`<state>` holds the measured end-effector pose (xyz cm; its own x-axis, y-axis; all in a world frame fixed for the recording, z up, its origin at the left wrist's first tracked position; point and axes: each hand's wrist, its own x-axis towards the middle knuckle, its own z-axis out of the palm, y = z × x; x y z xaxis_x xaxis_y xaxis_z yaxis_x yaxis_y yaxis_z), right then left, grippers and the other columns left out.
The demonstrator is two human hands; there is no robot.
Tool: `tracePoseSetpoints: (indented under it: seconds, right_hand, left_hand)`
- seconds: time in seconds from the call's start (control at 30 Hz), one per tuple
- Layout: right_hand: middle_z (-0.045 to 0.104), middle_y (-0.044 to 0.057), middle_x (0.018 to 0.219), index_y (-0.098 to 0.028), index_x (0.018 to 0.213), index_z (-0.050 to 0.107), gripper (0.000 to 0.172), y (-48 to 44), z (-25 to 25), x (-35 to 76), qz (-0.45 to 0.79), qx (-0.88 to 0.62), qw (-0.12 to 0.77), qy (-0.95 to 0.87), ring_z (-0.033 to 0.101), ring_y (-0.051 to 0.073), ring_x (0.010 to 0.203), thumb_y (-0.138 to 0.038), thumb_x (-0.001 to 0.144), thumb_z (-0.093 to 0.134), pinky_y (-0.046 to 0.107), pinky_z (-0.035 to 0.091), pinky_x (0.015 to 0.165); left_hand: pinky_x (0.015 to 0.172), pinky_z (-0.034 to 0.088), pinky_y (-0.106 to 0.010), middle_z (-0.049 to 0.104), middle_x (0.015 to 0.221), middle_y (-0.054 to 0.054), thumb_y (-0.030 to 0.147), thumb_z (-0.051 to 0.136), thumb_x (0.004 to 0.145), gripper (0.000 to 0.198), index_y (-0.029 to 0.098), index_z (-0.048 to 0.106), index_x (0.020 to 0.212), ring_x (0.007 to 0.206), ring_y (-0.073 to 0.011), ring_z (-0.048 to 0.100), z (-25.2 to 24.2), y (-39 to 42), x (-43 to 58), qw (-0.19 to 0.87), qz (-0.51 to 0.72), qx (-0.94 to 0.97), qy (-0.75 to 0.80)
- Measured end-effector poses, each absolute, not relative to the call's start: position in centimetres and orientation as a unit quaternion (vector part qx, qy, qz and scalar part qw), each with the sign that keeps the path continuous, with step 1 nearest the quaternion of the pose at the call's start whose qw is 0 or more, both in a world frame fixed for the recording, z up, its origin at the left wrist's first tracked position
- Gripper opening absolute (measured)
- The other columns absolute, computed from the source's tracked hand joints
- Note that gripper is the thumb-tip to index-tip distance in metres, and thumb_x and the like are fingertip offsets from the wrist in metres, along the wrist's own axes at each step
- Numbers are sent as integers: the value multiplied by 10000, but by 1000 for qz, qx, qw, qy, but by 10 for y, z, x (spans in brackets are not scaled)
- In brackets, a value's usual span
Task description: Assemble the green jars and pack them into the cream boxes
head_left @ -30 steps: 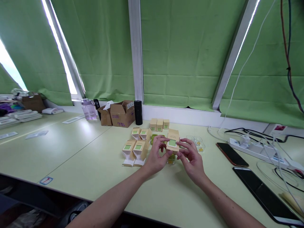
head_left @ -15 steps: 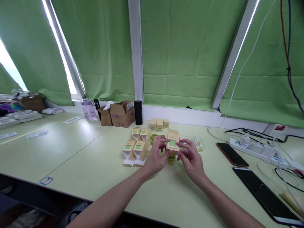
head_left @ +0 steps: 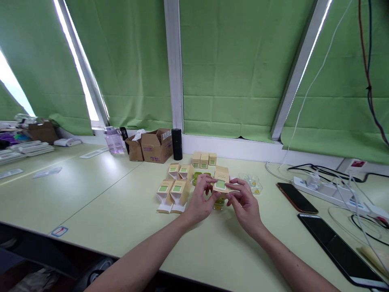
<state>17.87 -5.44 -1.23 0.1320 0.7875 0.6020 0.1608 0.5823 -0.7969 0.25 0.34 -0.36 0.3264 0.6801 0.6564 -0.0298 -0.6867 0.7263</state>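
Left hand (head_left: 200,200) and right hand (head_left: 246,205) grasp a small tan cardboard box with a green label (head_left: 222,174) between their fingertips; a clear-and-green container (head_left: 219,205) shows just below it. On the pale yellow-green tabletop (head_left: 121,219), four similar tan boxes (head_left: 176,187) lie leftward, three more tan boxes (head_left: 204,160) behind. Farther out stand brown cardboard cartons (head_left: 155,148) and a black cylinder (head_left: 176,144); rightward, a white power strip (head_left: 331,195). Green fabric blinds (head_left: 240,69) hang behind.

Green blinds (head_left: 240,69) hang behind a pale table (head_left: 118,207).
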Motion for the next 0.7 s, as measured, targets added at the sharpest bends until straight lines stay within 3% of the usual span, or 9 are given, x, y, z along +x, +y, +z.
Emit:
tracePoseSetpoints:
  seconds: [0.7]
  right_hand:
    - [452, 82, 1319, -284, 1151, 709, 221, -56, -12, 177, 247, -386, 647, -610, 684, 116, 729, -403, 979, 638, 338, 628, 627]
  left_hand:
    - [753, 475, -292, 443, 1220, -89, 349, 641, 968, 243, 226, 600, 1173, 862, -138, 525, -6, 5, 4, 325, 544, 742, 218]
